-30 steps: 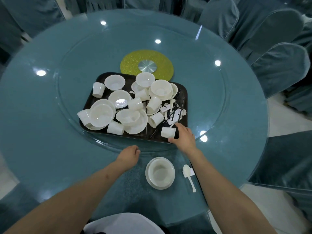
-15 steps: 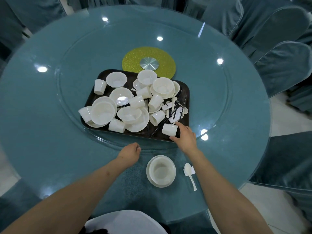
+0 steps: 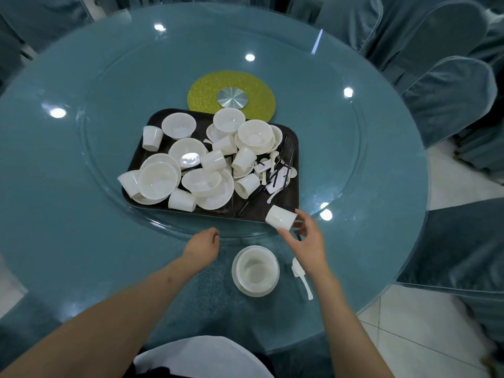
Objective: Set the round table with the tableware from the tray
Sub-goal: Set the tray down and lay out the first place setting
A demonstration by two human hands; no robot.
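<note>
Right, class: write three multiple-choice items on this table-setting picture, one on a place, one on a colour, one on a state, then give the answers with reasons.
1. Where does the white spoon lie?
A. right of the near bowl
B. on the tray
C. on the yellow disc

2. What colour is the tray?
A. white
B. dark brown
C. yellow

3. What is the right hand doing?
A. resting flat on the table
B. holding a white cup
C. gripping the spoon

Answers: 1 A, the spoon rests on the table beside the bowl. 2 B, its dark rim shows around the white ware. 3 B, its fingers pinch the cup at the tray's near corner.
</note>
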